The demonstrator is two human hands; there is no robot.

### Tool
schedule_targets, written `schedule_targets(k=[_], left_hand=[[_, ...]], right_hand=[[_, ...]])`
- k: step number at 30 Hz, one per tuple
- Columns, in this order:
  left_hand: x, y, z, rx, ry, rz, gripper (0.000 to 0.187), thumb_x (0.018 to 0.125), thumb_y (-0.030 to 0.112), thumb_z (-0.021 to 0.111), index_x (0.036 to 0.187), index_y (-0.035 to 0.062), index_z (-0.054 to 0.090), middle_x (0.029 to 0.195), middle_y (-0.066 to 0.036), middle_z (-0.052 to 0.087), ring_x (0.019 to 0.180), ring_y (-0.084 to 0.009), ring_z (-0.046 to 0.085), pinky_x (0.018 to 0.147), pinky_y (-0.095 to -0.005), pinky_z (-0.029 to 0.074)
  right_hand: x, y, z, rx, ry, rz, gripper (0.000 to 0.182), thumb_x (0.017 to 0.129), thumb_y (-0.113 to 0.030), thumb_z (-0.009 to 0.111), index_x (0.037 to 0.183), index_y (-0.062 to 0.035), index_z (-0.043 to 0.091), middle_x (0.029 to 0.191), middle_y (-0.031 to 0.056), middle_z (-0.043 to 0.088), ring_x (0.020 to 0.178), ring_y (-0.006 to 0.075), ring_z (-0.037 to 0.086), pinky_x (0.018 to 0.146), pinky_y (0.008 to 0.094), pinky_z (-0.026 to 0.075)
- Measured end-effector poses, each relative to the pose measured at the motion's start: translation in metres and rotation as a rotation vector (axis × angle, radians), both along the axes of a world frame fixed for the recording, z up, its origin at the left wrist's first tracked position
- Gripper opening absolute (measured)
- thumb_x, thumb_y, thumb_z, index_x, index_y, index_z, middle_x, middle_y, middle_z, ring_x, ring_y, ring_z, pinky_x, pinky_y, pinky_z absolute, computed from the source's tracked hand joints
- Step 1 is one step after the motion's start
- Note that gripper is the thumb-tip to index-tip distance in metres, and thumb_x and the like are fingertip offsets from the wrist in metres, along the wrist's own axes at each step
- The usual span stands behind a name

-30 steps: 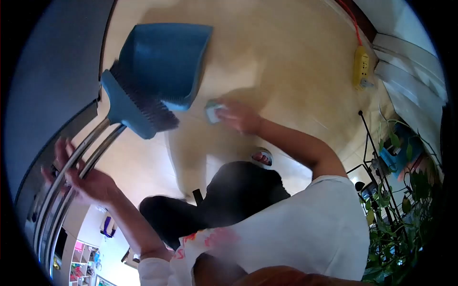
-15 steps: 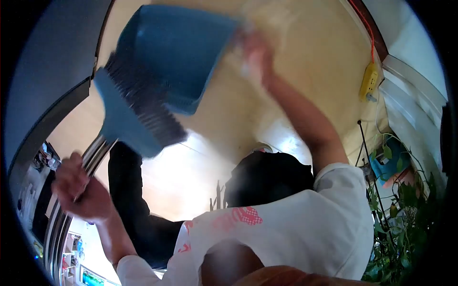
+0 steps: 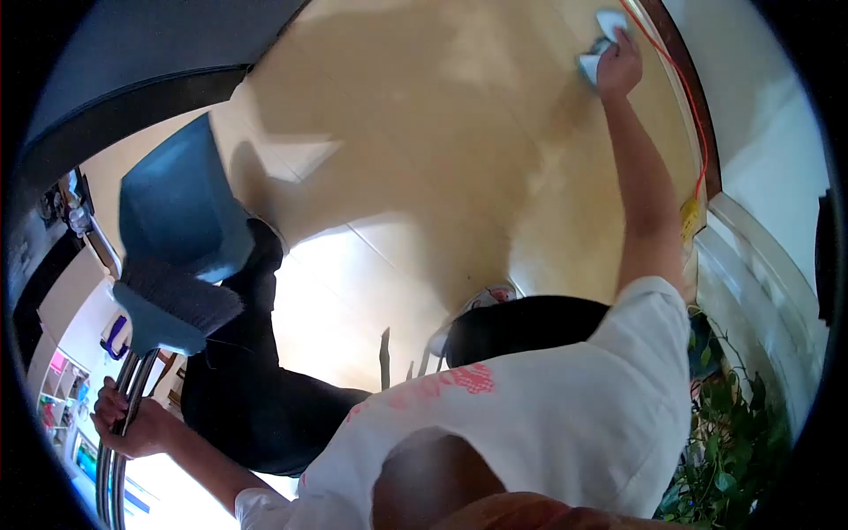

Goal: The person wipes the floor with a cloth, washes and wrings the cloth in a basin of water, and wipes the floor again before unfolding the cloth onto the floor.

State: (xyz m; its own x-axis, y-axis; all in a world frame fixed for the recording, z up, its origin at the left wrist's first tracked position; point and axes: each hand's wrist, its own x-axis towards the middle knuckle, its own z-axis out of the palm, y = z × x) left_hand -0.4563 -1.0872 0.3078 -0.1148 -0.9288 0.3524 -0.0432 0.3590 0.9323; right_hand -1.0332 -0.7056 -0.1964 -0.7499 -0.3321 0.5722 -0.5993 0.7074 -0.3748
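My left hand (image 3: 132, 422) is closed around the metal poles (image 3: 117, 481) of a broom and a dustpan at the lower left. The broom's blue head (image 3: 168, 309), with dark bristles, lies across the near end of the blue dustpan (image 3: 172, 194). Both are beside my bent leg (image 3: 243, 406). At the upper right, my right arm stretches far out. In my right hand (image 3: 621, 69) is a crumpled white wad, like tissue or cloth (image 3: 609, 25), close to the floor; its exact kind is blurred.
The tan tiled floor (image 3: 415, 132) stretches ahead. Along the right wall runs an orange cord (image 3: 678, 75) to a yellow power strip (image 3: 691, 216). A leafy plant (image 3: 724, 450) stands at the lower right, dark furniture (image 3: 150, 79) at the upper left.
My right hand has moved from beside the dustpan out to the right, towards the wall. The broom and dustpan have swung left and down with my left hand.
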Motion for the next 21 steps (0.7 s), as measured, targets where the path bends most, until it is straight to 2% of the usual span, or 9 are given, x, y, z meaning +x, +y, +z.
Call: schedule_targets(k=[2,3,7,9,12,15,16,20,21], left_hand=[[0.056,-0.025,0.010,-0.011,-0.067,-0.147,0.021,0.090,0.008,0.054,0.070,0.0019,0.054,0.062,-0.008,0.053,0.067,-0.0210,0.059,0.087,-0.0389,0.053],[0.100,-0.048,0.015,-0.283,-0.386,-0.035,0.016,0.088,0.012,0.062,0.082,-0.0027,0.059,0.072,-0.010,0.062,0.071,-0.0211,0.064,0.080,-0.0359,0.055],[0.142,-0.063,0.015,-0.889,-1.498,0.876,0.035,0.082,0.017,0.075,0.103,-0.0087,0.062,0.088,-0.012,0.072,0.078,-0.0214,0.071,0.070,-0.0325,0.057],[0.145,-0.064,0.020,-0.868,-1.466,0.825,0.030,0.084,0.014,0.071,0.100,-0.0085,0.059,0.085,-0.012,0.069,0.078,-0.0214,0.070,0.072,-0.0332,0.057],[0.158,-0.071,0.032,-0.790,-1.129,0.663,0.023,0.088,0.010,0.066,0.097,-0.0083,0.055,0.080,-0.012,0.066,0.078,-0.0215,0.068,0.073,-0.0343,0.056],[0.150,-0.062,0.027,-0.824,-1.251,0.694,0.022,0.091,0.009,0.063,0.098,-0.0088,0.052,0.080,-0.012,0.066,0.079,-0.0216,0.067,0.076,-0.0346,0.056],[0.126,-0.051,0.021,-0.858,-1.455,0.762,0.026,0.091,0.011,0.064,0.102,-0.0095,0.051,0.084,-0.012,0.068,0.081,-0.0216,0.068,0.077,-0.0342,0.056],[0.140,-0.053,0.029,-0.855,-1.657,0.732,0.026,0.093,0.009,0.062,0.107,-0.0100,0.054,0.095,-0.013,0.071,0.089,-0.0219,0.069,0.085,-0.0330,0.053],[0.158,-0.060,0.036,-0.789,-1.609,0.692,0.024,0.093,0.008,0.061,0.108,-0.0097,0.056,0.098,-0.013,0.072,0.092,-0.0220,0.069,0.088,-0.0327,0.052]], right_hand=[[0.019,-0.029,-0.026,-0.118,0.014,0.001,0.032,0.088,-0.012,0.054,0.117,-0.0062,0.065,0.114,0.0115,0.067,0.099,0.0283,0.062,0.087,0.0381,0.050],[0.064,-0.058,-0.019,-0.251,-0.073,0.087,0.034,0.088,-0.008,0.053,0.120,-0.0026,0.063,0.112,0.0112,0.067,0.097,0.0268,0.063,0.087,0.0357,0.049],[0.263,-0.133,-0.016,0.139,-0.280,0.423,0.037,0.087,-0.023,0.056,0.122,-0.0101,0.059,0.098,0.0147,0.065,0.093,0.0337,0.061,0.076,0.0439,0.052],[0.347,-0.147,-0.008,0.150,-0.444,0.769,0.044,0.079,-0.015,0.063,0.123,-0.0100,0.058,0.113,0.0189,0.062,0.098,0.0405,0.059,0.079,0.0499,0.051],[0.380,-0.148,0.004,-0.036,-0.515,0.959,0.046,0.083,-0.012,0.060,0.129,-0.0122,0.055,0.127,0.0150,0.058,0.106,0.0373,0.058,0.091,0.0500,0.049],[0.320,-0.130,0.012,0.354,-0.757,0.890,0.043,0.092,-0.017,0.055,0.135,-0.0111,0.052,0.134,0.0122,0.055,0.122,0.0300,0.053,0.104,0.0444,0.042],[0.271,-0.127,0.015,0.584,-0.499,0.835,0.043,0.095,-0.020,0.054,0.136,-0.0095,0.051,0.135,0.0097,0.055,0.126,0.0266,0.051,0.106,0.0425,0.040],[0.076,-0.130,0.023,-0.227,-0.014,0.249,0.041,0.096,-0.024,0.049,0.128,-0.0023,0.060,0.127,0.0140,0.063,0.115,0.0288,0.061,0.098,0.0367,0.047],[0.042,-0.125,0.013,-0.043,0.000,-0.038,0.037,0.093,-0.020,0.050,0.122,-0.0034,0.065,0.126,0.0163,0.062,0.115,0.0296,0.061,0.097,0.0384,0.048]])
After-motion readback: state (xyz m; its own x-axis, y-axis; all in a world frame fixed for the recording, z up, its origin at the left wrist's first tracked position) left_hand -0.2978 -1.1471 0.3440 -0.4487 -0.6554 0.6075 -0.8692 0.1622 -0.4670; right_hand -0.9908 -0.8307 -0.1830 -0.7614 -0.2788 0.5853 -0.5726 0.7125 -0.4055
